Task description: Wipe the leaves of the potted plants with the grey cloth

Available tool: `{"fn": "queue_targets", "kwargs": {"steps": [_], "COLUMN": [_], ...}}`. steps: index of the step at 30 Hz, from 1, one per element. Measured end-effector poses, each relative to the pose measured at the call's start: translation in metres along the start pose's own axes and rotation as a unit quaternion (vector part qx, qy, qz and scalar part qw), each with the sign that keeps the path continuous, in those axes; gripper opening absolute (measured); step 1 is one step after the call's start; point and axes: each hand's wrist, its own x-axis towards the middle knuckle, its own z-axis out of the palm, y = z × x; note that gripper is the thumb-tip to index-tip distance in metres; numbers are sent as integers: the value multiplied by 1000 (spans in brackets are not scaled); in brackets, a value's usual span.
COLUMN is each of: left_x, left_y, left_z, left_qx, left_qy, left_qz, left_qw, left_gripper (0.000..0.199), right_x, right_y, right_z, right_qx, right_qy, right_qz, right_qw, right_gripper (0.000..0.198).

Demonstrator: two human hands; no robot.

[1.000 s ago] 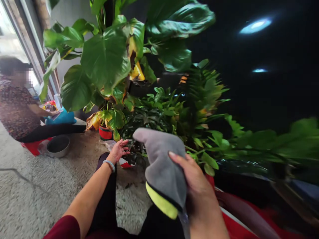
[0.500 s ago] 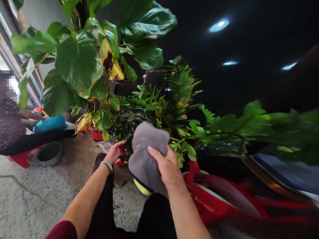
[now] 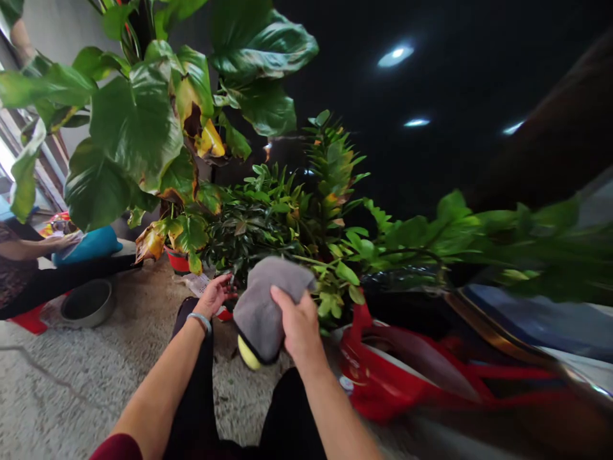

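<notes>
A grey cloth (image 3: 265, 306) with a dark edge and a yellow underside hangs in my right hand (image 3: 301, 326), thumb on top and fingers behind it. Just left of the cloth is my left hand (image 3: 215, 295), a bracelet on its wrist, fingers apart near the dark leaves of a low plant (image 3: 239, 233). Whether its fingertips touch a leaf I cannot tell. Beyond and to the left rises a large-leaved plant (image 3: 136, 121) with some yellow and brown leaves, in a red pot (image 3: 177, 260).
At right stands a red bag (image 3: 383, 377) beside a blurred blue item (image 3: 512, 319). More leafy plants (image 3: 421, 230) line the dark wall. On the left a seated person (image 3: 23, 268) has a blue cloth-like item (image 3: 89, 246) on the lap, by a grey basin (image 3: 89, 303).
The view has turned slightly right, so most things appear further left. The cloth in my right hand sits a little lower and left. My left hand stays in much the same place.
</notes>
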Motion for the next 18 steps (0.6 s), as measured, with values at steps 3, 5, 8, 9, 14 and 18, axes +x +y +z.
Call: {"fn": "queue_targets", "kwargs": {"steps": [3,5,8,9,14,18], "left_x": [-3,-5,-2,0,7,-3], "left_y": [0,-1,-2,-3,-4,-2], "left_z": [0,-1,-8,-10,-13,-5], "left_qx": [1,-1,-6,-7,-5,16], "left_qy": [0,-2,-2,-1,10,-9], "left_qz": [6,13,17,17,22,19], "left_qw": [1000,1000,1000,1000,1000,1000], "left_gripper": [16,16,16,17,13,20], "right_x": [39,52,34,21,-11,29], "right_y": [-20,-20,-7,-1,3,-10], "right_z": [13,19,16,13,2,1], "right_qx": [53,97,93,89,91,120], "right_qy": [65,42,-15,-31,-82,-41], "right_qz": [-14,48,106,116,118,99], "right_qw": [996,993,990,989,985,987], "right_gripper": [41,30,14,13,26,31]}}
